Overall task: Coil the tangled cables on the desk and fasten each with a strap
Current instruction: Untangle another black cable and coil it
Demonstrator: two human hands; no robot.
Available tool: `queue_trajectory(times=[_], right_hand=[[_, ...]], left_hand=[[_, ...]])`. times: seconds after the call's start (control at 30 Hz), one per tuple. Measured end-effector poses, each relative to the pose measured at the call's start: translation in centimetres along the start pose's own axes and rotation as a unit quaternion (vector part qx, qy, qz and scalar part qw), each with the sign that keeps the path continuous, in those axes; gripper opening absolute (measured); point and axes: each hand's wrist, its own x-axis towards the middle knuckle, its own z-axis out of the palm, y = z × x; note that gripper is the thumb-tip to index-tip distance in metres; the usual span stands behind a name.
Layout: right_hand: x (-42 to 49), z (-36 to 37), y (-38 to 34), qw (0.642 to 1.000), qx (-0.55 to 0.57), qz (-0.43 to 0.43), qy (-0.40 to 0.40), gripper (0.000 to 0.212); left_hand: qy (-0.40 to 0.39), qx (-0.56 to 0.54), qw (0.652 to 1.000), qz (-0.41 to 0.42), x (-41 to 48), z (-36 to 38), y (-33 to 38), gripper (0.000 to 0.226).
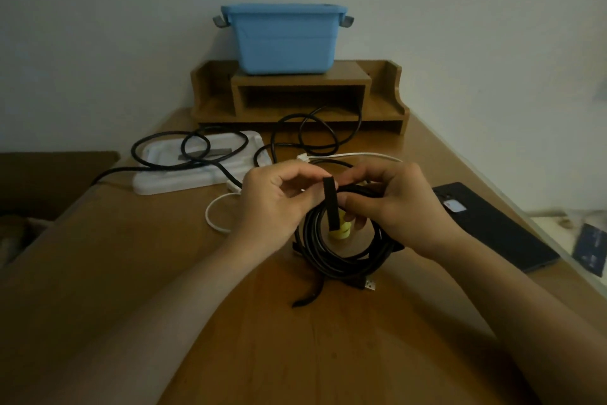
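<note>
A coiled black cable (341, 253) is held above the wooden desk (262, 339), its plug ends hanging toward me. My right hand (397, 207) grips the top of the coil. A black strap (330, 204) hangs down across the coil, its upper end pinched between my left hand (272, 204) and my right fingers. A loose black cable (203, 155) sprawls tangled over a white tray (170, 181) and toward the back. A white cable (216, 217) lies beneath my hands.
A wooden desk organizer (299, 92) stands at the back with a blue bin (284, 38) on top. A dark flat device (492, 224) lies at the right near the desk edge. A small yellow object (341, 230) shows through the coil.
</note>
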Motion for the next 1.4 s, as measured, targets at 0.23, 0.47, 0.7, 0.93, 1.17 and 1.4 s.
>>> queue_trajectory(times=[0.23,0.47,0.7,0.93,1.17,1.4], right_hand=[[0.0,-0.1,-0.1,0.997,0.061,0.027,0.029,0.014],[-0.3,0.1,-0.3,0.992,0.115,0.045,0.038,0.013],[-0.5,0.4,-0.5,0.991,0.124,0.029,0.036,0.012],[-0.6,0.4,-0.7,0.991,0.133,0.010,0.017,0.009],[-0.4,0.1,-1.0,0.990,0.142,0.027,-0.003,0.013],[-0.2,-1.3,-1.6,0.995,0.076,0.057,-0.039,0.036]], left_hand=[[-0.065,0.026,0.995,0.072,0.3,-0.7,0.0,0.016],[-0.044,-0.020,0.999,0.010,0.4,-0.3,0.2,0.010],[-0.057,-0.041,0.998,-0.006,0.4,-0.2,0.4,0.022],[-0.076,-0.050,0.996,-0.010,0.2,-0.4,0.8,0.026],[-0.058,-0.007,0.998,-0.009,0.1,-0.1,1.5,0.024],[-0.053,0.007,0.999,-0.011,0.1,0.2,2.1,0.031]])
